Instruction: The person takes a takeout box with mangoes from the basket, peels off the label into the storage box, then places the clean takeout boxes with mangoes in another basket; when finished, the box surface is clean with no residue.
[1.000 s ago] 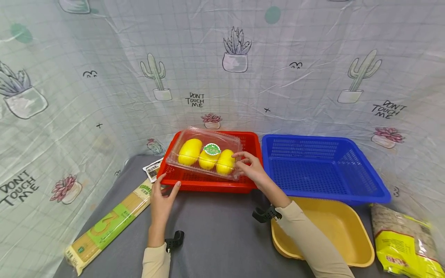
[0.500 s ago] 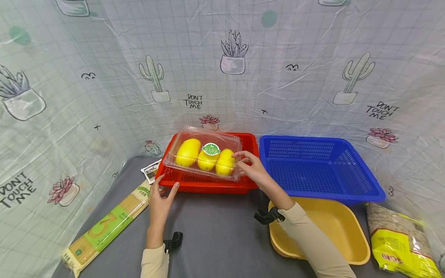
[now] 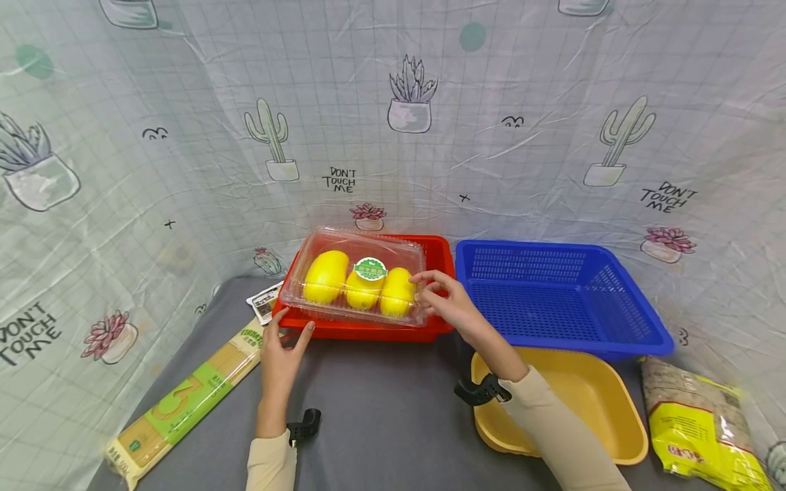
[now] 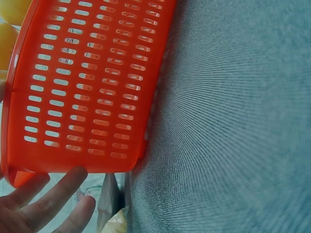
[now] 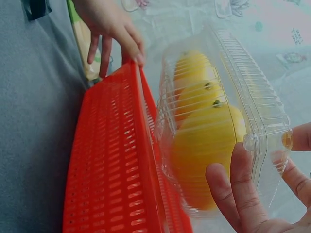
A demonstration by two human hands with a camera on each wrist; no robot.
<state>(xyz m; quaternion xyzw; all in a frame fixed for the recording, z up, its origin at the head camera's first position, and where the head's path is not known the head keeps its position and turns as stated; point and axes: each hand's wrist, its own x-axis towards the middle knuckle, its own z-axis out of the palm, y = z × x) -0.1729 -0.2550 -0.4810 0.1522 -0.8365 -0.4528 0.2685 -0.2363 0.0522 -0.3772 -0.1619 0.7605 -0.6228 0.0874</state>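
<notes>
A clear plastic clamshell box (image 3: 362, 239) with a round green-and-white label holds 3 plump yellow fruits (image 3: 325, 276). My right hand (image 3: 447, 303) grips its right end, thumb on one side and fingers on the other, as the right wrist view shows. The box sits tilted over the red perforated basket (image 3: 368, 332), overlapping its left and front rims in the head view. My left hand (image 3: 284, 354) holds the basket's front left corner, with the thumb (image 5: 139, 59) at the rim and the other fingers (image 4: 73, 177) along the outer end wall.
A blue basket (image 3: 657, 327) stands right of the red one, with a yellow basin (image 3: 565, 409) in front of it. A yellow-labelled bag (image 3: 700, 423) lies far right. A noodle pack (image 3: 190, 402) and a small white-edged packet (image 3: 265, 301) lie left. Patterned cloth (image 3: 522, 164) hangs behind.
The clamshell box has come slightly down and left toward the red basket, its left end lowering most, with my right hand still gripping it. My left hand stays at the basket's corner.
</notes>
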